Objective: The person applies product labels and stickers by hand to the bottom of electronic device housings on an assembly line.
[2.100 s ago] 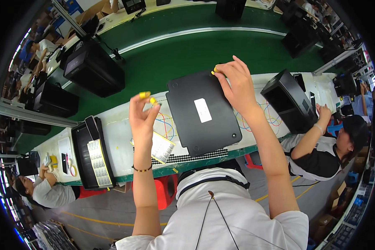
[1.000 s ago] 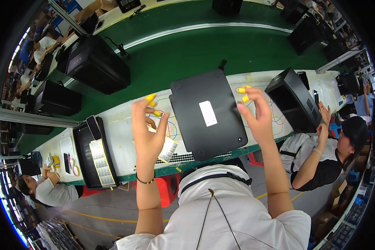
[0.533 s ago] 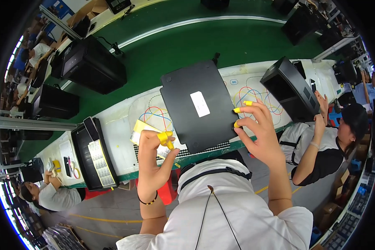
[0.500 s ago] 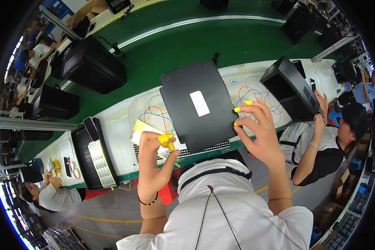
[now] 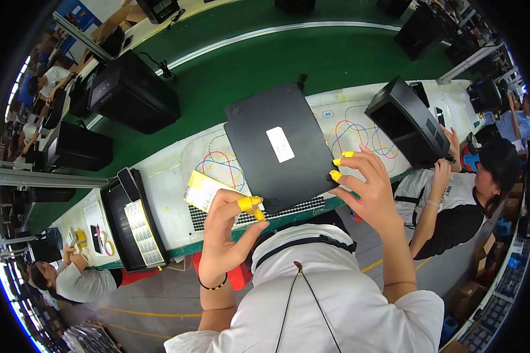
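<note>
While broad black unit [image 5: 277,182] lies between our hands, we curl left hand [image 5: 227,235] beside its near-left corner, right hand [image 5: 368,191] at near-right; whether either grips, we cannot tell. Probably stiff, smooth, heavyish: best held by opposite edges.

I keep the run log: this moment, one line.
left hand: beside black case, near left corner; right hand: by its near right corner; white label: on case

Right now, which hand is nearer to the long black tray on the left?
The left. The left hand is right of the long black tray, apart from it; the right hand is farther right, by the near right corner of the flat black panel.
</note>
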Tool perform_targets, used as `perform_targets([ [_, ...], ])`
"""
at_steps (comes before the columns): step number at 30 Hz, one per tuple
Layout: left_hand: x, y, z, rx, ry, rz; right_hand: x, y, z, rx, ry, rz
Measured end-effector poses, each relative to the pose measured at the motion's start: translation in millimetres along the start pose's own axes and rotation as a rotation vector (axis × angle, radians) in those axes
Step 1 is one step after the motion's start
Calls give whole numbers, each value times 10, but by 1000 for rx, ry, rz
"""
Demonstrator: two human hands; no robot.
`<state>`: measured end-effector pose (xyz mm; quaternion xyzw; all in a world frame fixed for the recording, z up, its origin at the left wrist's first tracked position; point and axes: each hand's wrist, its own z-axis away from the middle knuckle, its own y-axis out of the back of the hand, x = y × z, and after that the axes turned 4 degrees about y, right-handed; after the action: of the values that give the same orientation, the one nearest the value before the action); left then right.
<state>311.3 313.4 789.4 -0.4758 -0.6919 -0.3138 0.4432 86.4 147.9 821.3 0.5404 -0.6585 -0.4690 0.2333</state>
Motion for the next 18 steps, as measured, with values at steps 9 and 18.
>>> perform_targets([
  [9,-17,0,-15,-30,68,-7,-3,-104,28,22,-16,-57],
  [18,-44,-86,-67,-5,-8,-228,79,-198,96,66,-5,-192],
])
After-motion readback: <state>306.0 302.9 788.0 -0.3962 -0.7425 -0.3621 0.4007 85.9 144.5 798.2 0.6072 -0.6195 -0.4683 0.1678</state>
